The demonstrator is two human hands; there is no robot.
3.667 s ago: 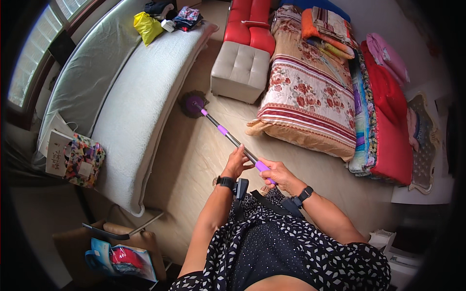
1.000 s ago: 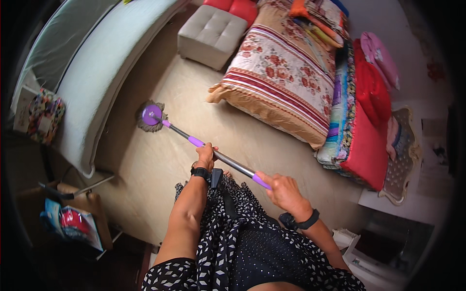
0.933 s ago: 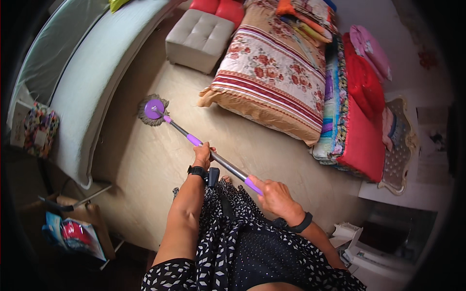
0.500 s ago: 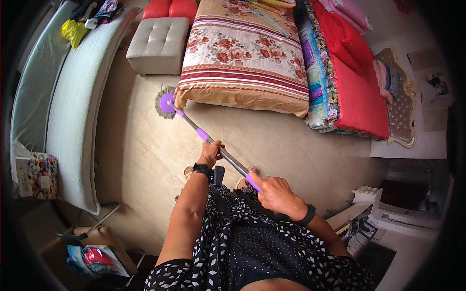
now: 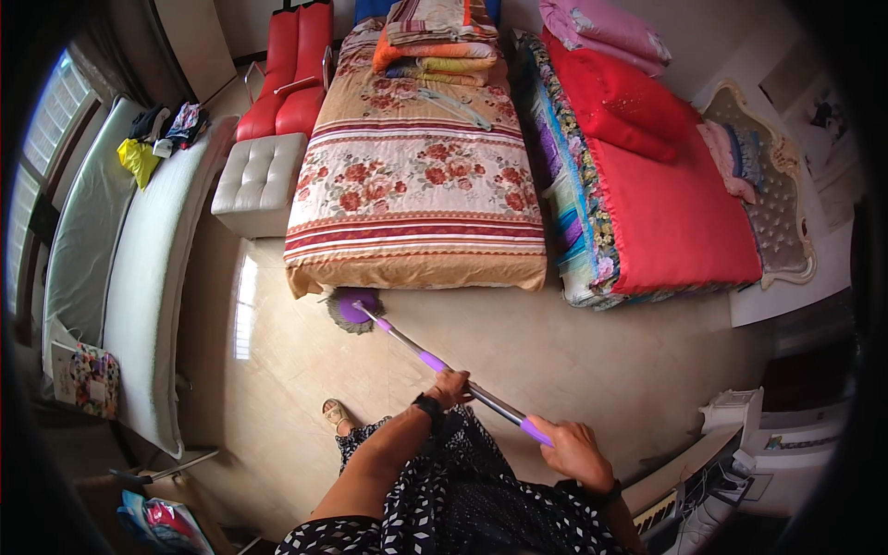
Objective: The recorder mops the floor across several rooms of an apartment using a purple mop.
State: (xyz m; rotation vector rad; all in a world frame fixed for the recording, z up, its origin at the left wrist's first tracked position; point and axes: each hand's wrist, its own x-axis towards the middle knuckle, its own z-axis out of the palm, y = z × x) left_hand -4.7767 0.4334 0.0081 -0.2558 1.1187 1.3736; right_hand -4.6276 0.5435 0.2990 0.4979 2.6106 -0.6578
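A spin mop (image 5: 499,404) with a metal pole and purple grips slants across the floor in front of me. My left hand (image 5: 450,388) is wrapped round the middle of its pole, just below a purple sleeve. Around the purple end of the handle my right hand (image 5: 575,451) is closed, nearer to my body. The round purple mop head (image 5: 355,309) with its grey fringe lies on the floor at the foot edge of the bed (image 5: 416,222), which has a floral cover. Part of the fringe is close under the hanging cover.
A grey tufted ottoman (image 5: 260,180) stands left of the bed, by a red chair (image 5: 289,65). Along the left runs a pale padded couch (image 5: 153,277). A stacked mattress with red cover (image 5: 675,217) is at right. My sandalled foot (image 5: 337,416) shows on the tiled floor.
The mop head has moved from the bed's left corner to along its foot edge. Both hands have shifted right and nearer with the pole. The view has tilted up, showing more of the room.
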